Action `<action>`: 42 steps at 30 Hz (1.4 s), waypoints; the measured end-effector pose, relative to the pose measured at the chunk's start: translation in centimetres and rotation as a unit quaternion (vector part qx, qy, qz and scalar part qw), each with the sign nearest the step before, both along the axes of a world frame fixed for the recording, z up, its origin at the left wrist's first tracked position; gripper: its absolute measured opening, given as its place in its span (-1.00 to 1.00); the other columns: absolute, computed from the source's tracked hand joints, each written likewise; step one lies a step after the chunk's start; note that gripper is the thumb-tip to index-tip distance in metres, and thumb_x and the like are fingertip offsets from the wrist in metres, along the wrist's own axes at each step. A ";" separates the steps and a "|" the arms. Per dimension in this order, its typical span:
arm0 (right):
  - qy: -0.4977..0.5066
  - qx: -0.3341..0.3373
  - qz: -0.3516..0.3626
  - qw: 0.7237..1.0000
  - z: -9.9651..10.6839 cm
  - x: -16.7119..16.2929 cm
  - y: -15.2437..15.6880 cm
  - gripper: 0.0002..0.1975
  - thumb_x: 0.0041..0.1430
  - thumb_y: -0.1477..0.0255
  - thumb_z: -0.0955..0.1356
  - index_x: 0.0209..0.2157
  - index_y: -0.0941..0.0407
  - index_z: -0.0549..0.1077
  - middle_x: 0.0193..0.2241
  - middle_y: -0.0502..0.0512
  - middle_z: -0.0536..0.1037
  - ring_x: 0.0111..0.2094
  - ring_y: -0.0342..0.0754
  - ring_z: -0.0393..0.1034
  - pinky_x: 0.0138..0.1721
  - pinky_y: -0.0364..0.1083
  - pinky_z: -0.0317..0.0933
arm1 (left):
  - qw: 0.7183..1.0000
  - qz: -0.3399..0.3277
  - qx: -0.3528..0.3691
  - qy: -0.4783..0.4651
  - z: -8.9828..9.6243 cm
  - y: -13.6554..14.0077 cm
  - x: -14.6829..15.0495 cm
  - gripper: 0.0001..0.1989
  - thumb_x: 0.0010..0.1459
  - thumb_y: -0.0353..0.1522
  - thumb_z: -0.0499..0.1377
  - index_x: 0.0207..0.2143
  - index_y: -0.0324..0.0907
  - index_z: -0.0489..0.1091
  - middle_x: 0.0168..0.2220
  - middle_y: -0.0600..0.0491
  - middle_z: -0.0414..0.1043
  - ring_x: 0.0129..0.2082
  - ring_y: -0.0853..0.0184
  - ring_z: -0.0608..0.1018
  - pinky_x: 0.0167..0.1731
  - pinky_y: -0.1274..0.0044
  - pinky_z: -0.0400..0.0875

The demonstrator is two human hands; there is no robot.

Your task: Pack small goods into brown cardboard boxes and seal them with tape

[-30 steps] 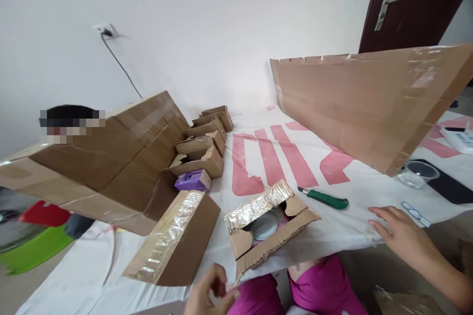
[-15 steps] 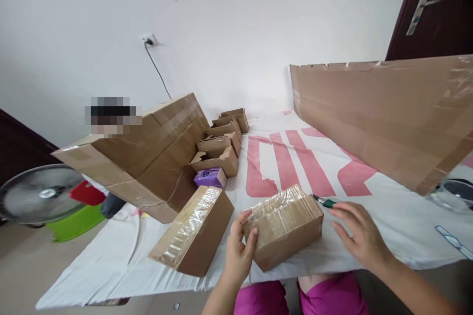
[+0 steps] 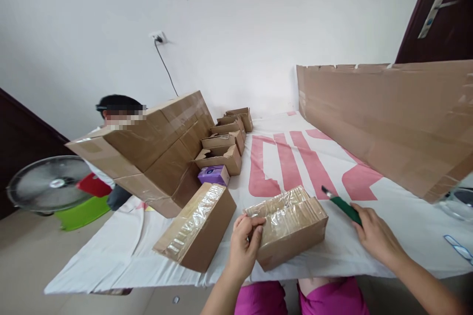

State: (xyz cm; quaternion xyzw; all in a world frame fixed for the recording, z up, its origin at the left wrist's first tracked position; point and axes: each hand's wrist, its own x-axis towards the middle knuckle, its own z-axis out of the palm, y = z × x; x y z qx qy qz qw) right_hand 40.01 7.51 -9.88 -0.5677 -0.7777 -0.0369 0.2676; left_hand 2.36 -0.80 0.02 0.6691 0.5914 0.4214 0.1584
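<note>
A small taped cardboard box point(image 3: 291, 236) rests in front of me, with a long gap along its top between the flaps. My left hand point(image 3: 246, 243) is closed on the box's left end, fingers bent over the top flap edge and thumb against the side. My right hand point(image 3: 375, 236) grips a green-handled utility knife point(image 3: 345, 208), its dark tip pointing up and left, apart from the box. To the left lies a second taped box point(image 3: 201, 226), closed with clear shiny tape.
Behind stand several open cardboard boxes point(image 3: 221, 160) in a row, a purple box point(image 3: 213, 175) and a large carton point(image 3: 158, 157). A tall cardboard panel point(image 3: 377, 123) is at right, with glasses point(image 3: 458, 247) near the edge. A person point(image 3: 121, 103) sits beyond the carton; a fan point(image 3: 55, 184) stands left.
My right hand has drawn the knife away from the box to the right, showing more of its handle. My left fingers have bent further over the flap. The view has shifted slightly.
</note>
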 end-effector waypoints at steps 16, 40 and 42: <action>0.047 0.093 0.190 0.976 2.0 -8.6 -7.9 -0.67 0.35 0.28 0.22 0.06 0.13 0.32 -0.27 0.16 0.48 -0.36 -0.01 0.42 -0.36 -0.04 0.34 | 0.998 0.044 -0.033 0.018 1.4 2.1 -0.3 -0.75 0.15 -0.25 0.08 -0.37 -0.08 0.56 -0.41 0.01 0.56 -0.23 0.14 0.52 -0.07 0.24 0.36; 0.047 0.142 0.200 0.968 1.6 -7.8 -6.7 -0.73 0.33 0.32 0.25 -0.03 0.12 0.43 -0.29 0.15 0.47 -0.33 -0.03 0.39 -0.31 -0.05 0.32 | 0.999 0.015 -0.007 0.049 1.6 1.3 -0.1 -0.79 0.16 -0.35 0.08 -0.38 -0.08 0.53 -0.42 0.07 0.60 -0.32 0.22 0.58 0.04 0.21 0.34; 0.042 0.142 0.201 0.968 2.0 -7.4 -6.6 -0.74 0.32 0.34 0.26 -0.03 0.11 0.45 -0.29 0.15 0.47 -0.33 -0.03 0.40 -0.30 -0.05 0.31 | 0.998 0.015 -0.004 0.053 1.6 1.3 -0.1 -0.79 0.16 -0.35 0.08 -0.37 -0.08 0.53 -0.43 0.07 0.59 -0.33 0.23 0.58 0.03 0.21 0.35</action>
